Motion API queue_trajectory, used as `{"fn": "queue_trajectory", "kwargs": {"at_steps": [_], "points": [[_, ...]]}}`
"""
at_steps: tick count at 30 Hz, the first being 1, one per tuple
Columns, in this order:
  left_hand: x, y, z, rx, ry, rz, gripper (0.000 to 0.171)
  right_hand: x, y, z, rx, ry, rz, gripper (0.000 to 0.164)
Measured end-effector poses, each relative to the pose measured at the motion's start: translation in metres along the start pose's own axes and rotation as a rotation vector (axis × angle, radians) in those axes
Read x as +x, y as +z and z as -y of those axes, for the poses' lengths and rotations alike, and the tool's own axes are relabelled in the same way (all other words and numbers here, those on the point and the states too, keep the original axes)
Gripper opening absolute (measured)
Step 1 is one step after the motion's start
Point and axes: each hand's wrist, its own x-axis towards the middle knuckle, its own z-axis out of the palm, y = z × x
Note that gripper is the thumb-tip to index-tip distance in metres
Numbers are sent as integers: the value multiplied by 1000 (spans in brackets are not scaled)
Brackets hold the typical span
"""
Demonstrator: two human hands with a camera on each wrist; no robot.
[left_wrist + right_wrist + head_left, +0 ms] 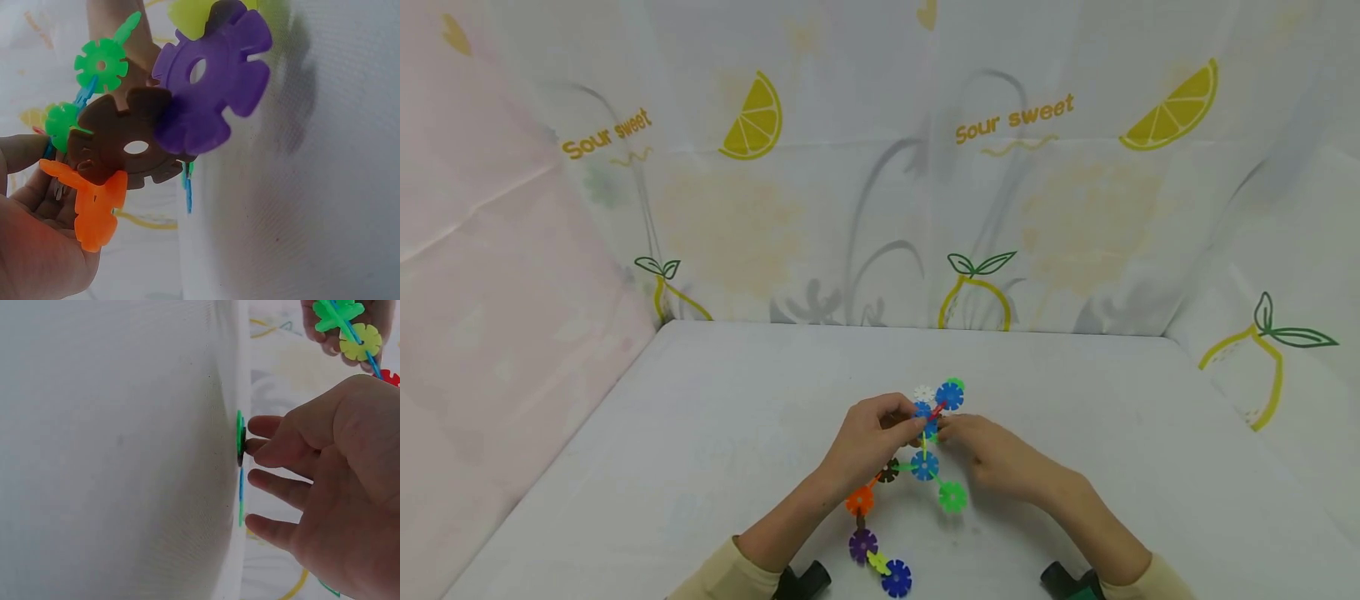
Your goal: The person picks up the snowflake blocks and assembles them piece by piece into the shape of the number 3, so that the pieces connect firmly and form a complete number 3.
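A chain of notched plastic snowflake discs hangs from my left hand point(872, 433), which pinches a blue disc point(922, 410) near the chain's top. Below that hand come an orange disc point(97, 212), a brown disc point(125, 140) and a purple disc point(209, 78). At the chain's lower end in the head view is a dark blue disc point(897, 578). My right hand point(337, 469) reaches low over the table with its fingers spread. Its fingertips touch or nearly touch a dark disc point(242, 447) lying flat beside a green disc point(239, 428).
The white table point(737, 417) meets a lemon-printed cloth point(850, 208) at the back, and more cloth stands at both sides. Black cylindrical objects point(811, 581) lie at the front edge near each forearm.
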Motion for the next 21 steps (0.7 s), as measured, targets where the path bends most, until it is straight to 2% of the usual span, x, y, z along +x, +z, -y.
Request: {"fn": "queue_trajectory", "kwargs": {"at_steps": [10,15,21], "points": [[0,2,0,-5,-6,-1,17,0,-3,0,-70,-59,-89,33],[0,2,1,-8,-8,2,16,0,-7,3,-90,-11,-56,33],[0,2,0,0,-14,7,16,-2,-9,2,-123,60,-27,23]]}}
